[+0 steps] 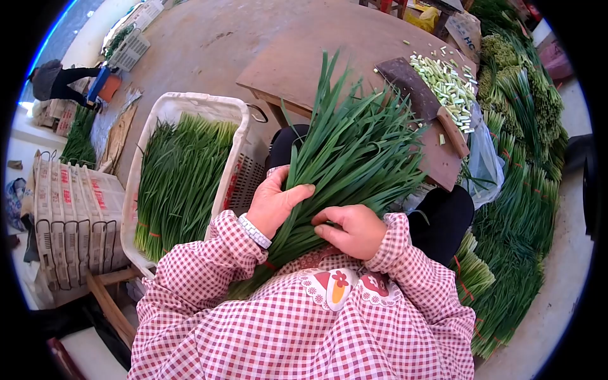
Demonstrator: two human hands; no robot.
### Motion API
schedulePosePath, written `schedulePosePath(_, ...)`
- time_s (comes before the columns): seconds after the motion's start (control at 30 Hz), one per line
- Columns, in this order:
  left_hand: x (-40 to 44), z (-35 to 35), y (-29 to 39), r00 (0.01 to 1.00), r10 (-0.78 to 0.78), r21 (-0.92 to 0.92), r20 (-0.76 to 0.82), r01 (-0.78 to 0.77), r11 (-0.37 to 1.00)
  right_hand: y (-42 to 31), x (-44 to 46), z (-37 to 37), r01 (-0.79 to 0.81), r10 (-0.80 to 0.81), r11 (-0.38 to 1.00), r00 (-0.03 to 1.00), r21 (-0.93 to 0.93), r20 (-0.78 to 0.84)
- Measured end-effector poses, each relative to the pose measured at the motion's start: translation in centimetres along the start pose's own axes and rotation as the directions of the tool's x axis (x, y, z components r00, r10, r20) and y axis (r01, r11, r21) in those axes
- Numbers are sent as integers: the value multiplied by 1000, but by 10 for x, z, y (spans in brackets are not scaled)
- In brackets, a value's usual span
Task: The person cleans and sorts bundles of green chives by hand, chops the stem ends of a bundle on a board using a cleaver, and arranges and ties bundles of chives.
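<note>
A large bunch of long green leafy stalks [354, 145] lies across my lap, its leaf tips fanned out toward the table and its lower end against my checked apron, where a red band circles it. My left hand [277, 201] is wrapped round the left side of the bunch, the thumb lying over the leaves. At the right side, my right hand [352, 232] has its fingers curled with thumb and forefinger near each other at the leaves; whether it grips any is hidden.
A white crate [239, 120] of green bunches stands at the left, beside stacked crates [79, 212]. The brown table [285, 63] bears a cleaver [411, 85] and cut stalk pieces [446, 88]. More bunches [513, 221] are piled right. Another person [54, 82] bends at far left.
</note>
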State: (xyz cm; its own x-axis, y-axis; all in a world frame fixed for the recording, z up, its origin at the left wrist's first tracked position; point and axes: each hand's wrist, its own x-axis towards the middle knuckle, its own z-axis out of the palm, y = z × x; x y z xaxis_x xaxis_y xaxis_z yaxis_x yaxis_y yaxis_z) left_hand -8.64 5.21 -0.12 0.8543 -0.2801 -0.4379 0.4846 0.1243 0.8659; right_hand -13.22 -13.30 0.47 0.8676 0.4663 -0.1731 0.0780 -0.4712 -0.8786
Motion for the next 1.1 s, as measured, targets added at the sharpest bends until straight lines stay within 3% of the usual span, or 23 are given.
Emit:
schedulePosePath(0.07,0,1,-1,1000,18,-9,4,-18,1000,12,1,6,22,7,933,997,358,-78)
schedulePosePath(0.1,0,2,0,1000,18,-10,4,-18,1000,10,2,11,98,-31,943,977,318,-209)
schedulePosePath(0.13,1,2,0,1000,10,-10,9,-10,1000,8,1,10,96,-30,943,978,317,-208)
schedulePosePath(0.2,0,2,0,1000,1,-10,12,-1,1000,-1,-2,6,34,-37,999,985,-20,-168)
schedulePosePath(0.23,1,2,-1,1000,13,12,1,-13,1000,-4,-5,5,52,-63,996,986,-72,-154)
schedulePosePath(0.4,3,0,-1,1000,1,-30,8,-1,1000,-13,-13,11,97,-121,984,980,-152,-156)
schedulePosePath(0.5,4,-3,-2,999,30,-11,10,-30,999,-19,-12,14,207,-229,972,940,-110,-254)
schedulePosePath(0.6,4,-2,-2,1000,24,-7,0,-24,1000,-5,-5,21,216,-261,957,933,-196,-248)
schedulePosePath(0.73,9,-9,-11,998,55,51,-17,-54,997,-14,-3,21,186,-230,971,902,-151,-366)
schedulePosePath(0.9,8,-6,-8,999,43,98,-33,-40,994,-14,1,11,96,-149,962,969,-254,-197)
schedulePosePath(0.97,4,0,-1,1000,11,-13,3,-11,1000,-13,3,9,72,-110,950,988,-303,-112)
schedulePosePath(1.1,4,0,-2,1000,25,-13,11,-24,1000,-13,7,15,49,-94,963,982,-264,-163)
